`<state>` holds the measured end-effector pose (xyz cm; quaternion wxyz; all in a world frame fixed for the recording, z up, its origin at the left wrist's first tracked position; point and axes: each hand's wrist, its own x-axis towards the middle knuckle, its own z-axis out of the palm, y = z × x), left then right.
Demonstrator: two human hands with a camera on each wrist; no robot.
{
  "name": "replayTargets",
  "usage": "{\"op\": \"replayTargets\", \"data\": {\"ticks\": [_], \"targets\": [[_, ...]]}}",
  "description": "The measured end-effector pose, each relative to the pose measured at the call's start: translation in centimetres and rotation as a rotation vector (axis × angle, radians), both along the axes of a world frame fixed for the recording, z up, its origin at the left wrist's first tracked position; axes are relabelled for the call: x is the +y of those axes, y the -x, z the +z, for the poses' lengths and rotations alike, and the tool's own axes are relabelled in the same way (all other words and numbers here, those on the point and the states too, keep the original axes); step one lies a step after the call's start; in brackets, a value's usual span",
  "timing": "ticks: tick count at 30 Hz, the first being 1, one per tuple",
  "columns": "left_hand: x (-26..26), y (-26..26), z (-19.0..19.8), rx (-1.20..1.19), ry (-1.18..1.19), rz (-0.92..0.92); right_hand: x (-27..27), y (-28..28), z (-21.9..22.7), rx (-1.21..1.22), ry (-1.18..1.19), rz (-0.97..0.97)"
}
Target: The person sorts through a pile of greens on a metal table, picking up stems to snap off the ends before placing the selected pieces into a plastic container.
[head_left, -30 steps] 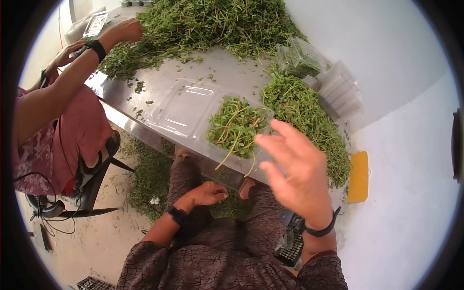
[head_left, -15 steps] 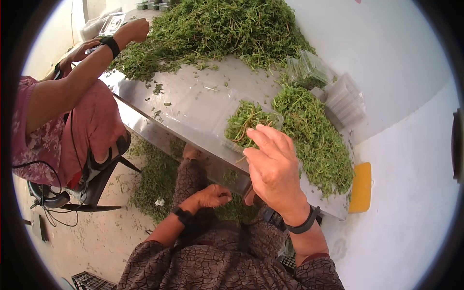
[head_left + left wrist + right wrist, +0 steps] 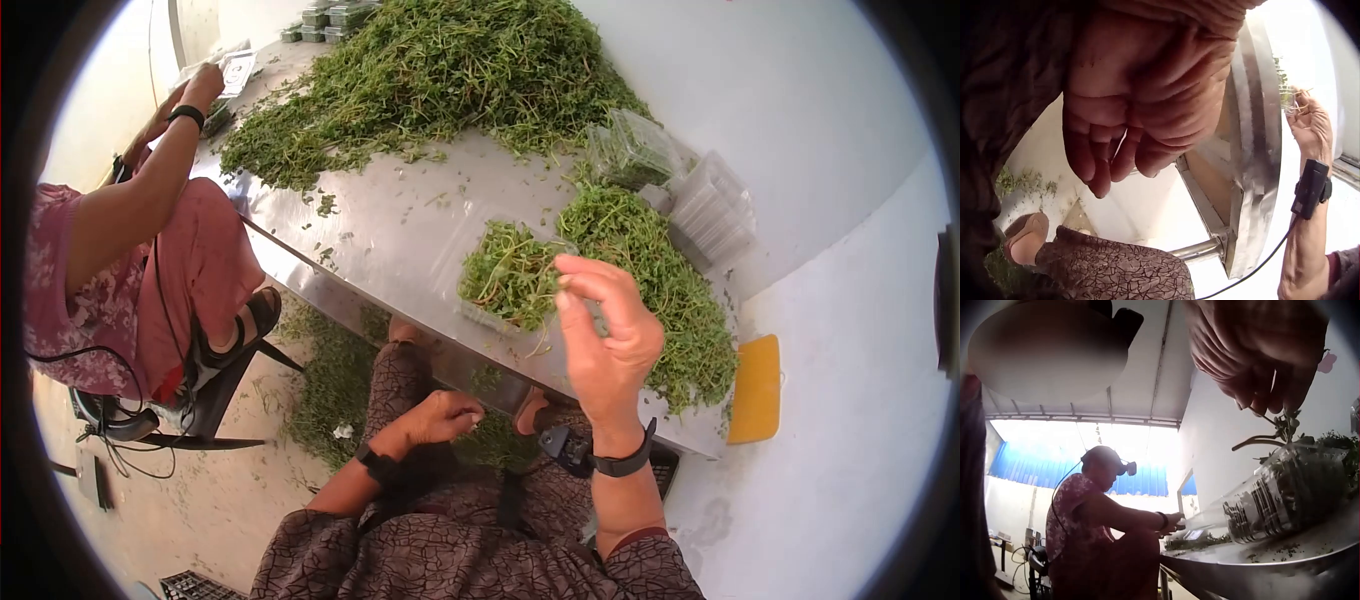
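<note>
My right hand (image 3: 612, 335) pinches a leafy green sprig (image 3: 1286, 428) between thumb and fingertips, right over the near right edge of a clear plastic clamshell box (image 3: 1254, 515). Loose greens (image 3: 505, 262) fill the box, and a few stems hang over its rim near the table edge. My left hand (image 3: 442, 416) hovers by my lap below the table, fingers loosely curled around nothing. In the left wrist view, the left palm (image 3: 1147, 81) shows bare.
A large heap of greens (image 3: 470, 70) covers the table's (image 3: 390, 200) back; a smaller pile (image 3: 650, 290) lies right of the box. Stacked clear boxes (image 3: 712, 210) stand against the wall. Another person (image 3: 130, 230) sits at the left. A yellow board (image 3: 755, 390) leans at right.
My right hand, spread and empty a second ago, has come to the box's greens and now pinches a sprig. The other person's hand has moved left, away from the heap.
</note>
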<state>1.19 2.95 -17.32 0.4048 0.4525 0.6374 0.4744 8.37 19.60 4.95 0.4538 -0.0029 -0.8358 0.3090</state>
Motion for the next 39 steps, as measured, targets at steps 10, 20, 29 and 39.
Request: {"op": "replayTargets", "data": {"ticks": [10,20,29,39], "targets": [[-2.8,-0.9,18.0,0.473,-0.624,0.391,-1.7,-3.8,0.8,0.022,0.748,0.267],[0.7,-4.3,18.0,0.531,-0.581,0.397,-3.0,-7.8,-1.2,-0.14,0.955,0.466],[-0.5,-5.1,17.6,0.35,-0.298,0.27,-2.4,-9.9,-2.9,-0.16,0.394,0.093],[-0.8,-5.5,17.6,0.458,-0.282,0.176,-2.5,-11.1,-4.2,-0.268,-0.368,0.012]]}}
